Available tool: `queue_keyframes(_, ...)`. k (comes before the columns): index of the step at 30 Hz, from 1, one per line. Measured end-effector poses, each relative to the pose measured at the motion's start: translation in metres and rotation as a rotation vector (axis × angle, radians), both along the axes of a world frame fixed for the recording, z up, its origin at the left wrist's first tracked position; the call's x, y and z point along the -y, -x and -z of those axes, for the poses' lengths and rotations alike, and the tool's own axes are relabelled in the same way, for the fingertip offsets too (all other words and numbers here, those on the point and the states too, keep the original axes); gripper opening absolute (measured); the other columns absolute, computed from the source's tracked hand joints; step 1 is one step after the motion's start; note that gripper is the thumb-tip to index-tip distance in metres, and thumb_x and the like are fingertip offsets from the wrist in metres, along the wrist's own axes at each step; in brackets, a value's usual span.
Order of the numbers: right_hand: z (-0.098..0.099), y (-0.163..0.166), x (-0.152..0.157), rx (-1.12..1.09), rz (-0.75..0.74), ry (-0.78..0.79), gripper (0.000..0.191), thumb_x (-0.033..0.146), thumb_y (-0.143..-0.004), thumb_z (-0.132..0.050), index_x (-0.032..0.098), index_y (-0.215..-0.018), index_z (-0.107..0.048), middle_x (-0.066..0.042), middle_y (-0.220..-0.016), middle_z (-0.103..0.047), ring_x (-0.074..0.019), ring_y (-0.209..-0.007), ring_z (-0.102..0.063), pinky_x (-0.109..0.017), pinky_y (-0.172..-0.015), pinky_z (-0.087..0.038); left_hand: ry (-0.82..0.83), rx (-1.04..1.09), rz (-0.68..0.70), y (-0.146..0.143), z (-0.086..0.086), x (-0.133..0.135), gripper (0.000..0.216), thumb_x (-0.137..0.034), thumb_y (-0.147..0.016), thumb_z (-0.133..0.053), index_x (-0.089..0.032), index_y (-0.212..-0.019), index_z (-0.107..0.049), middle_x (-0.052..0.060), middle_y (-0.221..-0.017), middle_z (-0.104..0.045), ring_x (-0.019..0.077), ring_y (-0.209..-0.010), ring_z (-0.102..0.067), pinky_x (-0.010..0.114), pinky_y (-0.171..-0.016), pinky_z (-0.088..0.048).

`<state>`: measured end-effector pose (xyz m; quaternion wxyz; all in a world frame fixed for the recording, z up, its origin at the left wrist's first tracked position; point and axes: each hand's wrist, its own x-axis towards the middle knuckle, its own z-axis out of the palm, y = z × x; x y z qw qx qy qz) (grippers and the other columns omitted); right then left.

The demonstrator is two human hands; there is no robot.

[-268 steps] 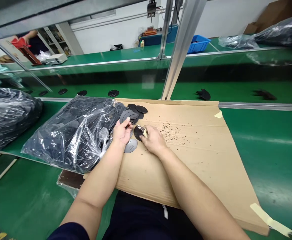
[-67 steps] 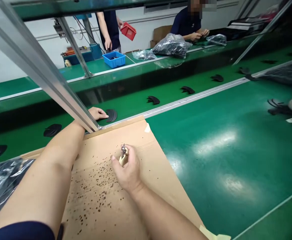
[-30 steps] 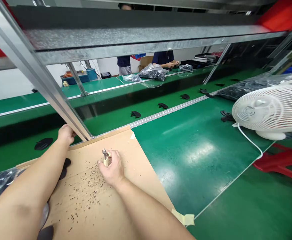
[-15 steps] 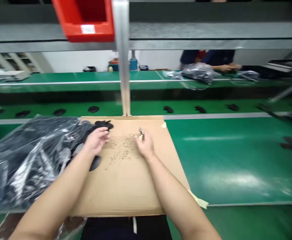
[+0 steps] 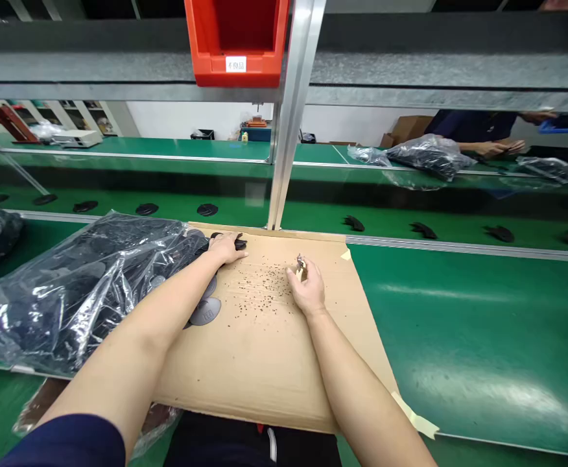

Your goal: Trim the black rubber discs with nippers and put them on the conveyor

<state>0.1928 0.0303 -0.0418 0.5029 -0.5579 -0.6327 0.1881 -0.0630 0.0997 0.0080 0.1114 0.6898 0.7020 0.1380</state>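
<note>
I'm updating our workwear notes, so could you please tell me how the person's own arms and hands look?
The left hand and right hand are ungloved, with no rings or watch visible. The forearms are uncovered, without visible markings. A dark navy sleeve shows on the left arm; no right sleeve is in view.

White glare streaks the glossy green tabletop (image 5: 463,337).

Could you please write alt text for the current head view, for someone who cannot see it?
A person's right hand holds a pale-handled hand tool over a cardboard sheet strewn with dark specks, while the left hand is at black pieces by a clear plastic bag of dark parts. Behind, more dark pieces lie along a green surface.
</note>
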Motion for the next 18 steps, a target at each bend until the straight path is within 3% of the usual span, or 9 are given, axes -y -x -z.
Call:
queue_keyframes(4, 0.002, 0.0, -0.001, 0.019, -0.002, 0.019, 0.048, 0.047, -0.076, -0.062, 0.019, -0.114, -0.059, -0.011, -0.106, -0.062, -0.0265, -0.101, -0.057, -0.043, -0.094, -0.044, -0.054, -0.058, 0.023, -0.006, 0.005, 0.007, 0.052, -0.048, -0.08, -0.062, -0.02, -0.125, -0.062, 0.014, -0.126, -0.063, 0.032, -0.116, -0.055, 0.04, -0.102, -0.035)
queue_keyframes(7, 0.003, 0.0, -0.003, 0.023, -0.005, 0.033, 0.048, 0.048, -0.075, -0.062, 0.019, -0.113, -0.059, -0.011, -0.106, -0.061, -0.0265, -0.1, -0.057, -0.043, -0.093, -0.045, -0.041, 0.03, 0.054, -0.003, 0.004, 0.013, 0.055, -0.052, -0.075, -0.067, -0.021, -0.12, -0.065, 0.013, -0.12, -0.066, 0.0324, -0.111, -0.057, 0.039, -0.097, -0.039)
queue_keyframes(10, 0.004, 0.0, -0.001, 0.043, -0.002, 0.035, 0.048, 0.049, -0.075, -0.062, 0.018, -0.113, -0.059, -0.011, -0.104, -0.061, -0.0266, -0.099, -0.057, -0.043, -0.093, -0.045, -0.097, 0.201, 0.056, 0.003, 0.0, 0.018, 0.036, -0.045, -0.079, -0.064, -0.022, -0.107, -0.072, 0.011, -0.112, -0.07, 0.0308, -0.108, -0.059, 0.038, -0.095, -0.04)
queue_keyframes(13, 0.002, 0.0, 0.001, 0.083, -0.004, 0.024, 0.047, 0.048, -0.077, -0.06, 0.017, -0.112, -0.058, -0.011, -0.103, -0.061, -0.0269, -0.098, -0.056, -0.044, -0.092, -0.045, -0.256, 0.574, -0.139, 0.004, -0.006, 0.028, 0.026, -0.038, -0.082, -0.062, -0.02, -0.097, -0.073, 0.011, -0.099, -0.071, 0.0281, -0.098, -0.062, 0.038, -0.09, -0.045)
queue_keyframes(16, -0.006, 0.005, -0.003, 0.172, -0.016, 0.051, 0.041, 0.041, -0.078, -0.056, 0.016, -0.111, -0.058, -0.012, -0.104, -0.062, -0.0275, -0.099, -0.056, -0.044, -0.091, -0.045, -0.327, 1.212, -0.417, 0.0, -0.011, 0.043, 0.025, -0.035, -0.082, -0.06, -0.016, -0.095, -0.067, 0.009, -0.086, -0.069, 0.0215, -0.08, -0.064, 0.035, -0.076, -0.051)
queue_keyframes(18, -0.016, 0.016, -0.009, 0.266, -0.07, 0.101, 0.035, 0.034, -0.079, -0.055, 0.016, -0.109, -0.059, -0.012, -0.103, -0.062, -0.0276, -0.099, -0.056, -0.044, -0.09, -0.045, -0.286, 1.587, -0.432, -0.004, -0.011, 0.056, 0.022, -0.031, -0.082, -0.06, -0.015, -0.096, -0.063, 0.007, -0.083, -0.068, 0.0176, -0.071, -0.064, 0.031, -0.067, -0.052)
